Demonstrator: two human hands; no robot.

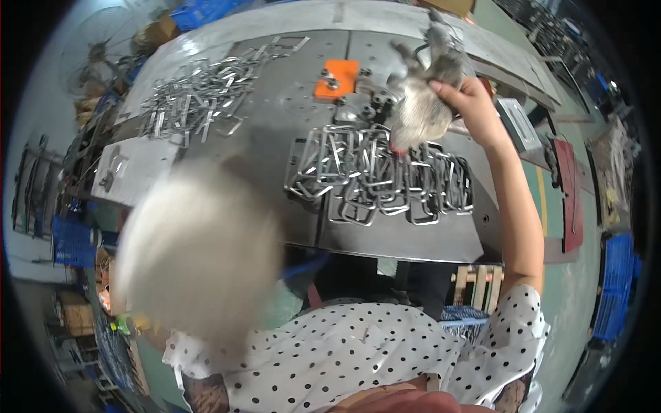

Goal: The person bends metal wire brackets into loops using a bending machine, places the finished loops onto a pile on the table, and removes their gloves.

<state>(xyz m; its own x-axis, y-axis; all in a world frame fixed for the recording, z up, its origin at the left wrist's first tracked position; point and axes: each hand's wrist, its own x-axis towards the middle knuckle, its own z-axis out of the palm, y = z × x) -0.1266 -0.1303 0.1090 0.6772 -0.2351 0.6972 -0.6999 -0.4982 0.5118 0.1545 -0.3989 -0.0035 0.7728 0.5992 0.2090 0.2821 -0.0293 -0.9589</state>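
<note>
My right hand [475, 103] is bare and raised over the far right of the steel worktable [413, 241]. It grips a dirty grey-white work glove [420, 113] that hangs down over a heap of bent rectangular wire frames [379, 182]. My left hand [196, 248] is a large white blur close to the camera, seemingly in a white glove; its fingers cannot be made out. It hovers over the table's near left edge, apart from the frames.
A second heap of straight and bent metal pieces [196, 93] lies at the far left of the table. An orange block [337, 77] sits on a fixture behind the frames. Blue crates [72, 241] stand left, a wooden pallet [478, 282] below the table.
</note>
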